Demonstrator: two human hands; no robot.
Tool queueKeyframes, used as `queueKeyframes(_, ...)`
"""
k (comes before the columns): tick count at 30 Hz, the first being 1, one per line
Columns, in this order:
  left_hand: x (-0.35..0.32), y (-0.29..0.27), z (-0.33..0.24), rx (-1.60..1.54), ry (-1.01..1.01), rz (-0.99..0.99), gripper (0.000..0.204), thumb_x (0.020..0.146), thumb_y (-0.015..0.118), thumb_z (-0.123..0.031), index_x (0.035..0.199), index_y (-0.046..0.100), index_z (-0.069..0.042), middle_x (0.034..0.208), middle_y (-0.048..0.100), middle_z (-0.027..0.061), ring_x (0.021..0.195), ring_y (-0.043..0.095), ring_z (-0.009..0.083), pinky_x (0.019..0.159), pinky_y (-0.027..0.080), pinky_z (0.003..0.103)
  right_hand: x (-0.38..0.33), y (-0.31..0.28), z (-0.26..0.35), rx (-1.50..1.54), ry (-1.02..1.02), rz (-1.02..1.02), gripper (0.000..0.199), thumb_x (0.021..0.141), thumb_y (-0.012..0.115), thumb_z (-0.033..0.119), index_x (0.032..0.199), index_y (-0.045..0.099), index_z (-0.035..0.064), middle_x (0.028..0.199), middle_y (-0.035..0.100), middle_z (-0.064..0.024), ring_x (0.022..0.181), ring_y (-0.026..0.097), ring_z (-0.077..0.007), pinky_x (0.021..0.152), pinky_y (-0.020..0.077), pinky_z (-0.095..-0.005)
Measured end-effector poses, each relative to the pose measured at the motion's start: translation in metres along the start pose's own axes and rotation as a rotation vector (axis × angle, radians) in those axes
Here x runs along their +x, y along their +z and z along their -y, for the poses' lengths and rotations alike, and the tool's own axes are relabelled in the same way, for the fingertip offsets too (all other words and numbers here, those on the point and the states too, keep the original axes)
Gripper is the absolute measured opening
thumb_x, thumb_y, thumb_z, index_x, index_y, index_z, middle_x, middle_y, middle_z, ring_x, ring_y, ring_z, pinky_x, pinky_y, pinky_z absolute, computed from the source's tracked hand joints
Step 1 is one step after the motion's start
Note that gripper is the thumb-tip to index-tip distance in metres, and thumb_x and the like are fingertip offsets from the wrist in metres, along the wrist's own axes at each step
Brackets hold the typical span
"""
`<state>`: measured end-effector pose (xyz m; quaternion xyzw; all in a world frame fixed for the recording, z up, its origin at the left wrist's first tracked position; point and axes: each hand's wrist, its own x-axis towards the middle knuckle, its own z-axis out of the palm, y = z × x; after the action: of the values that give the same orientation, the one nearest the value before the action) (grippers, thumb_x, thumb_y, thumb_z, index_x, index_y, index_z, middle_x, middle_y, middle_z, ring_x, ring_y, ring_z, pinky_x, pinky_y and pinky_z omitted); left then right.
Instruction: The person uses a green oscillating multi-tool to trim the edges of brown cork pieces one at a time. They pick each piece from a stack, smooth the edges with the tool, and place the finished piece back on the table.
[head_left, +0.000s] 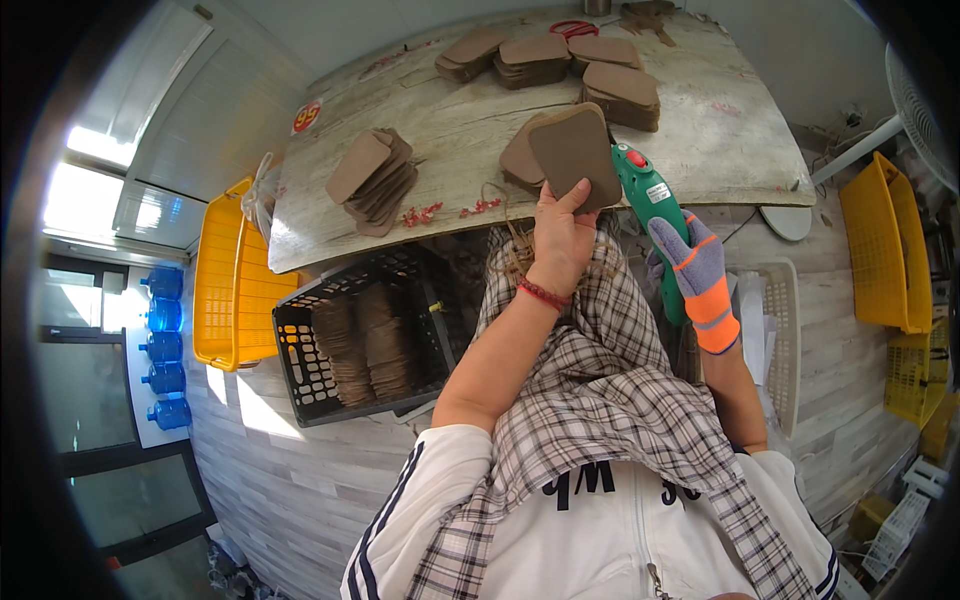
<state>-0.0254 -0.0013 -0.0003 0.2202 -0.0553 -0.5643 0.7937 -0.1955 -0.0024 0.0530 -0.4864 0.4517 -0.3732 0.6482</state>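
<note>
My left hand (562, 238), bare, pinches a brown rounded pad (572, 150) upright at the table's near edge, thumb on its face. My right hand (703, 282), in a grey and orange glove, is wrapped round a green handheld power tool (638, 178) with a red button. The tool's head lies close to the pad's right edge; whether they touch I cannot tell. Behind the held pad sits a small stack of brown pads (519, 160). A fanned stack of pads (370, 175) lies to the left, and several neat stacks (620, 92) stand farther back.
Below the table's left side, a black crate (290, 372) holds rows of brown pads. A yellow basket (235, 290) stands left of it. A white basket (785, 350) is at my right. Red scissors (573, 28) lie at the table's back, and a fan (915, 110) stands far right.
</note>
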Motion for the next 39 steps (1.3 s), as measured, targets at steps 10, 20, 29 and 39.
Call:
queueKeyframes(10, -0.007, -0.016, -0.005, 0.078, -0.041, 0.015, 0.031, 0.084, 0.057, 0.007, 0.112, 0.052, -0.006, 0.111, 0.059, 0.0081, 0.103, 0.058, 0.0236, 0.093, 0.047, 0.038, 0.002, -0.009, 0.008, -0.037, 0.003, -0.044, 0.028, 0.083, 0.069, 0.022, 0.1, 0.057, 0.0019, 0.065, 0.056, 0.0, 0.05, 0.05, -0.0055, 0.044, 0.0392, -0.0195)
queueKeyframes(20, 0.002, -0.011, -0.011, -0.047, 0.002, 0.029, 0.031, 0.084, 0.057, 0.007, 0.111, 0.053, -0.006, 0.113, 0.059, 0.0081, 0.105, 0.057, 0.0236, 0.094, 0.047, 0.037, -0.018, 0.001, -0.013, -0.037, 0.041, -0.008, 0.025, 0.085, 0.067, 0.021, 0.099, 0.056, 0.0043, 0.066, 0.055, -0.0005, 0.052, 0.051, -0.0062, 0.045, 0.0389, -0.0194)
queueKeyframes(29, -0.009, -0.019, 0.006, 0.061, -0.072, 0.052, 0.03, 0.085, 0.056, 0.006, 0.113, 0.053, -0.005, 0.112, 0.059, 0.0085, 0.103, 0.058, 0.0222, 0.092, 0.048, 0.037, -0.002, 0.003, 0.004, -0.008, -0.035, -0.045, 0.02, 0.085, 0.066, 0.019, 0.096, 0.057, 0.0049, 0.069, 0.054, 0.0007, 0.053, 0.051, -0.0055, 0.043, 0.0385, -0.0185)
queueKeyframes(39, -0.002, -0.022, -0.021, 0.28, -0.02, 0.133, 0.025, 0.084, 0.057, 0.006, 0.107, 0.057, -0.004, 0.104, 0.064, 0.0085, 0.094, 0.063, 0.0212, 0.082, 0.054, 0.035, -0.01, -0.015, 0.0, -0.115, -0.024, -0.011, 0.03, 0.086, 0.065, 0.023, 0.105, 0.056, 0.0013, 0.072, 0.056, -0.001, 0.056, 0.055, -0.0075, 0.046, 0.0442, -0.022)
